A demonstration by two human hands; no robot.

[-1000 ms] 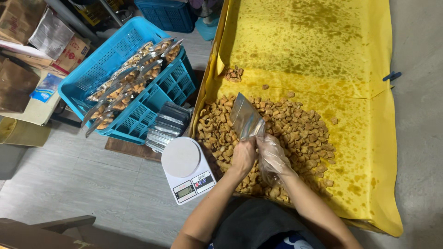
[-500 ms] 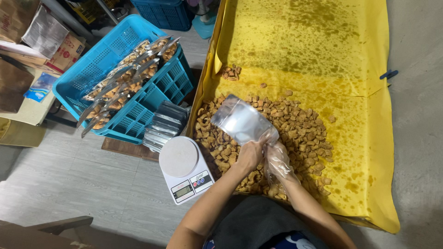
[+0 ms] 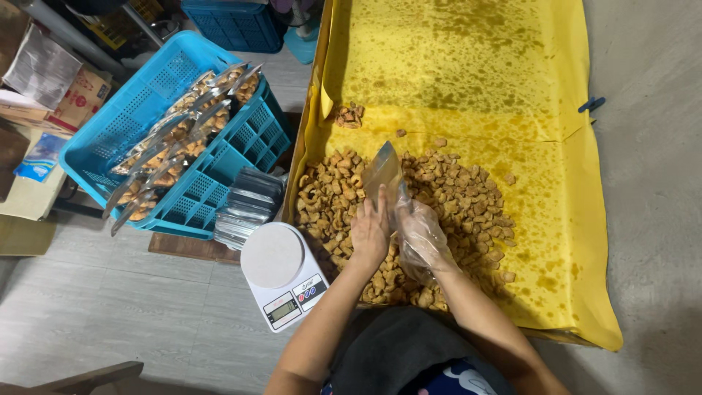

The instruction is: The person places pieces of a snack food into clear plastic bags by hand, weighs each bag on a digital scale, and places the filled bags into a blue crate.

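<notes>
My left hand [image 3: 370, 232] holds the lower edge of a clear plastic pouch [image 3: 382, 174], which stands upright over a heap of brown fried snack pieces [image 3: 457, 197]. My right hand [image 3: 418, 235], covered by a thin clear plastic glove, touches the pouch's other side, fingers curled at its mouth. The snacks lie on a yellow oil-stained sheet [image 3: 468, 66] that lines a large tray. A small separate clump of snacks [image 3: 349, 115] sits further up the sheet.
A white digital kitchen scale [image 3: 281, 272] stands on the floor left of my arms. Behind it lies a stack of empty pouches [image 3: 248, 205]. A blue plastic crate [image 3: 131, 124] holds several filled pouches [image 3: 183, 135]. Cardboard boxes [image 3: 73, 99] sit far left.
The pouch was spread open and tilted flat half a second ago; now it stands narrow and upright. Both hands stay close together over the snack heap.
</notes>
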